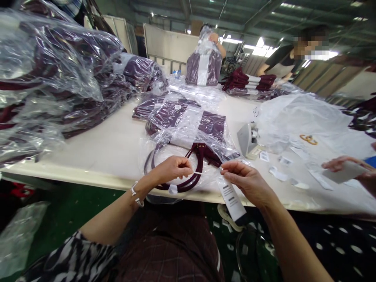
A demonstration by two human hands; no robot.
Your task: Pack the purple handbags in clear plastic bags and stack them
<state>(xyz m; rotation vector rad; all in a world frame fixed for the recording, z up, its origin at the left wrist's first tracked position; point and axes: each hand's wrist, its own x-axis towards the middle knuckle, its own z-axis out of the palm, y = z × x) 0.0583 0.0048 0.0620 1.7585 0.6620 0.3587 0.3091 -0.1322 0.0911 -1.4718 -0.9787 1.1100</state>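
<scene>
Pinching left grip (174, 170): thumb and fingertips are pressing together on a thin white cord (197, 172), whose short end is pointing toward the other hand.
Right grip (248, 181): fingertips are meeting narrowly at the top of a printed tag (232, 201), which is hanging aslant over the near edge of the desk (102, 149); whether the cord is joining it, I cannot tell.
Cord handling: probably light, limp and a little slippery, so a pinch close to its tip is likely giving the surest control.
Tag handling: looking thin, light and fairly stiff; squeezing its middle would risk creasing, so its top end or an edge is seeming the better hold.
Maroon handles (201, 164): looping toward the person beneath the hands, likely soft but springy, and suiting a lift.
Maroon handbag (216, 125): lying on the desk just beyond, a white paper band (190, 121) crossing it; probably pliable and the heaviest thing here.
Clear plastic (158, 117): covering much of the handbag, seeming slick and easily torn, so grasping firmly through to the bag is looking safer.
Co-worker's hand (337, 163): holding a white card (343, 172) at the right.
</scene>
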